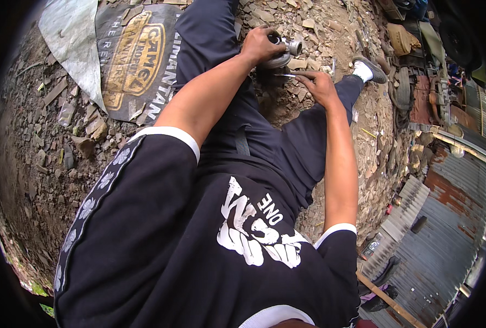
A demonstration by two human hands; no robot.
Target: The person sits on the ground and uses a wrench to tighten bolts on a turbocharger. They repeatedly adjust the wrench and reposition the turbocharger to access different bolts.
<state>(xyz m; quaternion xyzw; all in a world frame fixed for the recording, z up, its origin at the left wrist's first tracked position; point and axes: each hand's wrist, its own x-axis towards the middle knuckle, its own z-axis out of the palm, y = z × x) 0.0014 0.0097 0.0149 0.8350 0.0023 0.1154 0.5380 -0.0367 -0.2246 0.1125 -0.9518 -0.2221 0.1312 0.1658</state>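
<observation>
My left hand (260, 45) is closed round a grey metal machine part (293, 48) with a short round outlet at its right end. It holds the part low over the ground between my legs; its exact kind does not show clearly. In a pinch, my right hand (320, 87) grips a thin, pale metal tool (290, 75) that points left, toward the underside of the part. Whether the tool's tip touches the part I cannot tell. Dark shadow below the part hides what lies there.
Rubble and broken chips cover the ground (275, 16). A printed dark sheet (139, 60) lies beside my left leg, partly under a pale sheet (71, 44). My shod foot (371, 68) is at the right. Old parts, a tyre (456, 38) and corrugated metal sheets (445, 218) stand further right.
</observation>
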